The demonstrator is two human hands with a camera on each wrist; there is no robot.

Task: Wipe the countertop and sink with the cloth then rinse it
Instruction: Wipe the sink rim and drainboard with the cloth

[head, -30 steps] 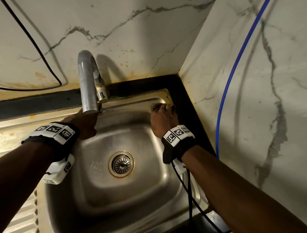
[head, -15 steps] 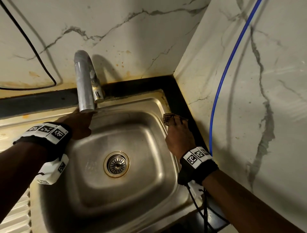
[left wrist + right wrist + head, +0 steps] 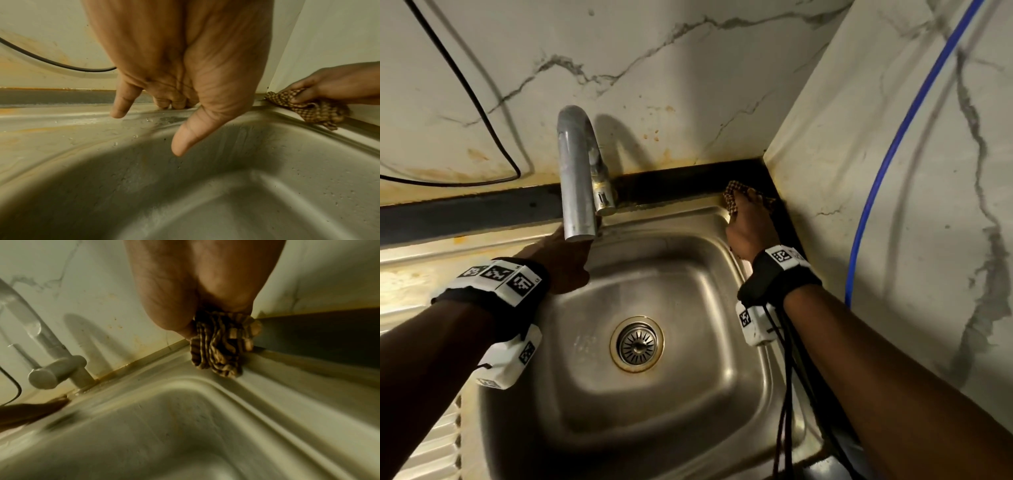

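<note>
A brown checked cloth (image 3: 732, 200) is bunched up in my right hand (image 3: 751, 229), which grips it and presses it into the far right corner where the steel sink (image 3: 688, 291) rim meets the black countertop strip (image 3: 465, 212). In the right wrist view the cloth (image 3: 218, 350) sticks out below my right hand (image 3: 205, 305) onto the rim. My left hand (image 3: 558, 260) rests on the sink's back rim under the faucet (image 3: 577, 178) and holds nothing. Seen from the left wrist, my left hand (image 3: 164, 97) has thumb and little finger out, and the cloth (image 3: 308, 108) lies at the right.
Marble walls close the corner behind and to the right. A blue hose (image 3: 893, 147) runs down the right wall and a black cable (image 3: 465, 89) loops on the back wall. The drain (image 3: 637, 344) sits mid-basin. A ribbed draining board (image 3: 431, 445) lies at the left.
My right hand has slid the cloth from the sink's right rim back into the far right corner. My left hand has stayed on the back rim under the faucet.
</note>
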